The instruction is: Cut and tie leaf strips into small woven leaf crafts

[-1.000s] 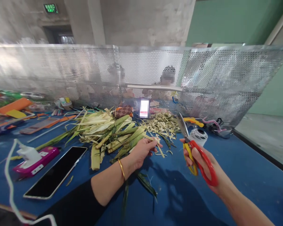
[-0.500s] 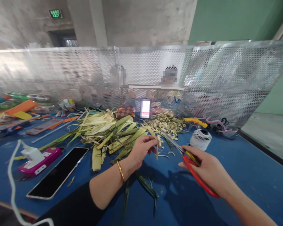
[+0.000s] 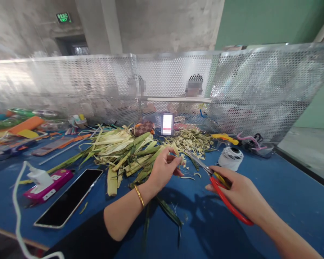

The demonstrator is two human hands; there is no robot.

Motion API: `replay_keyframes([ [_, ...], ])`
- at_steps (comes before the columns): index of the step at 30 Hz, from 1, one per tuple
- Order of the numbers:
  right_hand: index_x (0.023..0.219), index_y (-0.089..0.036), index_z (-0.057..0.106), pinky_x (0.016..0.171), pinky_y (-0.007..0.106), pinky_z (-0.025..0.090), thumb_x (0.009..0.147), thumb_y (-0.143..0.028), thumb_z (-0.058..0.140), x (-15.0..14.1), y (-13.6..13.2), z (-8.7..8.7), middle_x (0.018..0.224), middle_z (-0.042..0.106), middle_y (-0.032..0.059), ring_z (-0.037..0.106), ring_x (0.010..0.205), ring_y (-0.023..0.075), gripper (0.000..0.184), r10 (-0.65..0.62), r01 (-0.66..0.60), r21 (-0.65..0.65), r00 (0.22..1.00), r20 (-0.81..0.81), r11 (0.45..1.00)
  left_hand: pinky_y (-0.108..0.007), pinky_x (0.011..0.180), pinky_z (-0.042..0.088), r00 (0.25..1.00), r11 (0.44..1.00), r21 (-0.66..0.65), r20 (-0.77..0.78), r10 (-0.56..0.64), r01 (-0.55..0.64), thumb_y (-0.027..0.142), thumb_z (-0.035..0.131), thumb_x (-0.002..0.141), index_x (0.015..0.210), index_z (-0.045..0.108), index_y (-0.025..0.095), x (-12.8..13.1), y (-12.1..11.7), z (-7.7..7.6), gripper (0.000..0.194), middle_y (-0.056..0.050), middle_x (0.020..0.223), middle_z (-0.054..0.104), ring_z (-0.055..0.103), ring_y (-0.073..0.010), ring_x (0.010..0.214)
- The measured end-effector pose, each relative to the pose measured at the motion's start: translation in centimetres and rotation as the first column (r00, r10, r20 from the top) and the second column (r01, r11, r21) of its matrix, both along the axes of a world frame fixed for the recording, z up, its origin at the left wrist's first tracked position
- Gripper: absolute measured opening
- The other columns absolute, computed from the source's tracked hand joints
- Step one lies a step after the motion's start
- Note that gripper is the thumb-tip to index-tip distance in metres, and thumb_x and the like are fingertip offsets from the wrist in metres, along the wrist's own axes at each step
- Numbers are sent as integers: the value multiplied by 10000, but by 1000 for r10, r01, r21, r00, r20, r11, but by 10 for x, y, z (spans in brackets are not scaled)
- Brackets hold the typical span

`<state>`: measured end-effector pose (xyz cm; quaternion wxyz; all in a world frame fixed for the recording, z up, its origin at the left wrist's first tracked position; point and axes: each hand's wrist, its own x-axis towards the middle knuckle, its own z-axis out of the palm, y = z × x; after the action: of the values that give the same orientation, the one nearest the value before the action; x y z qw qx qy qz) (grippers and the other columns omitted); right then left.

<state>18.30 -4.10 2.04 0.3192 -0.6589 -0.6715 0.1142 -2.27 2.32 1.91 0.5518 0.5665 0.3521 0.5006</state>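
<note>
My left hand (image 3: 163,169) pinches a short pale leaf strip (image 3: 176,150) between thumb and fingers, just right of a pile of green and straw-coloured leaves (image 3: 124,151). A gold bangle sits on that wrist. My right hand (image 3: 239,196) grips red-and-yellow-handled scissors (image 3: 218,183) lying low over the blue table (image 3: 272,201). The blades point left, with their tips close under the strip in my left hand.
A heap of small cut leaf pieces (image 3: 190,140) lies behind the hands, with a white twine spool (image 3: 231,157) to its right. A black phone (image 3: 68,198) and a pink power bank with charger (image 3: 47,181) lie at left. A perforated metal screen (image 3: 232,90) backs the table, with people behind it.
My right hand lowered the scissors from upright to near flat on the table, blades swinging left toward my left hand. My left hand lifted the strip slightly.
</note>
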Motion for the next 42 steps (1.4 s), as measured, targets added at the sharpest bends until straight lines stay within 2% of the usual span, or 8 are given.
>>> replay_keyframes([
  [7, 1099, -226, 691, 799, 373, 534, 660, -501, 674, 0, 1, -1, 1048, 726, 64, 672, 930, 281, 519, 22, -23, -16, 999, -26, 1000, -274, 490, 516, 1000, 997, 69, -18, -15, 17, 274, 585, 792, 922, 448, 215, -1, 2, 0, 198, 31, 739, 632, 587, -115, 431],
  [11, 1117, -242, 681, 733, 354, 544, 681, -482, 665, 1, -1, -2, 1030, 725, 63, 679, 885, 271, 497, 27, -27, -1, 1000, 14, 1000, -277, 497, 506, 999, 995, 93, -25, 24, -21, 331, 607, 787, 836, 431, 215, -2, 4, -1, 217, 19, 747, 649, 608, -133, 439],
  [13, 1141, -254, 669, 699, 348, 543, 700, -458, 651, 1, -2, -2, 1053, 713, 63, 677, 869, 264, 486, 24, -24, 10, 997, 67, 1000, -262, 505, 489, 994, 987, 148, -73, 77, -66, 335, 613, 786, 806, 446, 216, -2, 4, -2, 206, 30, 684, 636, 629, -148, 466],
  [17, 1164, -255, 656, 667, 341, 538, 728, -427, 618, 0, -3, -2, 1061, 696, 68, 676, 821, 244, 470, 48, -57, 49, 986, 162, 997, -237, 563, 461, 937, 925, 348, -246, 246, -151, 289, 606, 804, 806, 514, 222, -3, 1, -7, 114, 43, 540, 607, 651, -156, 532],
  [21, 1161, -261, 653, 601, 319, 526, 739, -459, 611, -1, -5, 0, 1027, 687, 65, 671, 767, 226, 469, 91, -105, 61, 975, 204, 993, -230, 570, 441, 865, 867, 464, -344, 365, -181, 281, 579, 825, 818, 526, 228, -5, 1, -10, 76, 43, 540, 622, 635, -144, 524],
  [27, 1172, -255, 643, 567, 304, 511, 776, -467, 573, -1, -7, 2, 953, 682, 55, 649, 671, 193, 455, 112, -128, 53, 965, 238, 990, -226, 596, 409, 767, 779, 617, -444, 463, -112, 258, 552, 851, 815, 543, 220, -9, 3, -11, 53, 44, 580, 634, 621, -126, 552],
  [33, 1167, -226, 645, 579, 309, 501, 811, -467, 532, 0, -6, 1, 912, 679, 63, 639, 679, 194, 444, 147, -165, 51, 955, 257, 985, -228, 604, 402, 732, 753, 653, -475, 488, -78, 259, 543, 859, 818, 544, 220, -10, 3, -12, 57, 45, 598, 639, 610, -126, 571],
  [42, 1174, -227, 635, 607, 309, 501, 815, -447, 529, -2, -7, -1, 920, 674, 58, 629, 674, 184, 433, 131, -146, 45, 961, 245, 988, -228, 602, 398, 744, 778, 622, -480, 464, -84, 269, 547, 856, 810, 541, 224, -10, 3, -10, 65, 44, 601, 636, 608, -128, 562],
])
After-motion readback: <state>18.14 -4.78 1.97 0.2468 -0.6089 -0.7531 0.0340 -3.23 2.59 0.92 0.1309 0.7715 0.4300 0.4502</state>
